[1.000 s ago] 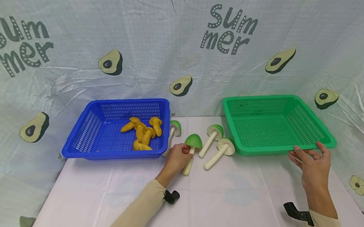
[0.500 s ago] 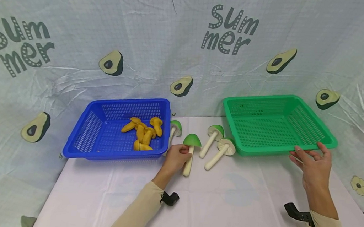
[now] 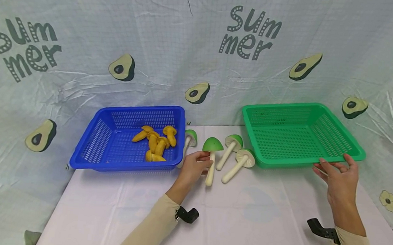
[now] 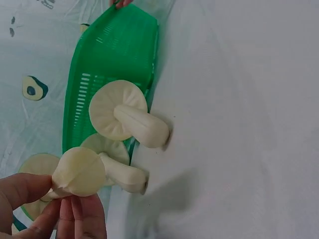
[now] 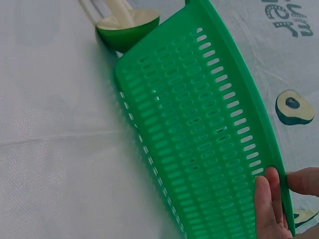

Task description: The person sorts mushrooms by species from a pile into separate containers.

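Note:
My left hand (image 3: 191,167) pinches the pale stem of a green-capped toy mushroom (image 3: 213,143), held upright over the table, cap on top. In the left wrist view the stem's rounded end (image 4: 79,172) faces the camera, with thumb and fingers around it. Two similar mushrooms, one farther back (image 3: 234,141) and one nearer (image 3: 240,165), lie just right of it. Another mushroom (image 3: 191,136) lies against the blue basket, partly hidden. My right hand (image 3: 341,182) grips the front right rim of the green basket (image 3: 283,162), thumb on one side, fingers on the other.
A blue basket (image 3: 92,164) stands on the left with several yellow mushrooms (image 3: 161,144) inside. White cloth (image 3: 243,226) covers the table. Behind both baskets hangs a curtain (image 3: 161,39) printed with avocados and lettering.
The left hand has raised the green-capped mushroom off the table and shifted it slightly to the right. The right hand stays at the green basket's rim.

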Demonstrator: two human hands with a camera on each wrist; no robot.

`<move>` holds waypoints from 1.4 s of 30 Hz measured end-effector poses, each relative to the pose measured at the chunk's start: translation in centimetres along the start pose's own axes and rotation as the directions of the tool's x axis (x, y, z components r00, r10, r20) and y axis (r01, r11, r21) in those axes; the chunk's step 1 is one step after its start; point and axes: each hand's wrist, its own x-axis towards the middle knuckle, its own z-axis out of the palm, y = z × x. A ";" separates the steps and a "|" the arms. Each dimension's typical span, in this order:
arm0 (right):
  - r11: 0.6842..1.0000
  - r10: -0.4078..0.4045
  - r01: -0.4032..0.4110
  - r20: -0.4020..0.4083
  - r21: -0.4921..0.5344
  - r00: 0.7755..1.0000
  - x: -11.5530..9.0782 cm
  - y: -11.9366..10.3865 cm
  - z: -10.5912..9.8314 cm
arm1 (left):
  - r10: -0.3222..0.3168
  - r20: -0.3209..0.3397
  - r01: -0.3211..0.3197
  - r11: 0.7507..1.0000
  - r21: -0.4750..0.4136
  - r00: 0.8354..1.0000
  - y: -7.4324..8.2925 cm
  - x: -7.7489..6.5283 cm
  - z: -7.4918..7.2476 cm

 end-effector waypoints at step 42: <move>1.000 -0.011 0.011 -0.001 -0.029 1.000 -0.1 0.0 -0.3 | 0.031 0.129 0.019 0.930 -0.368 0.991 7.1 4.1 7.8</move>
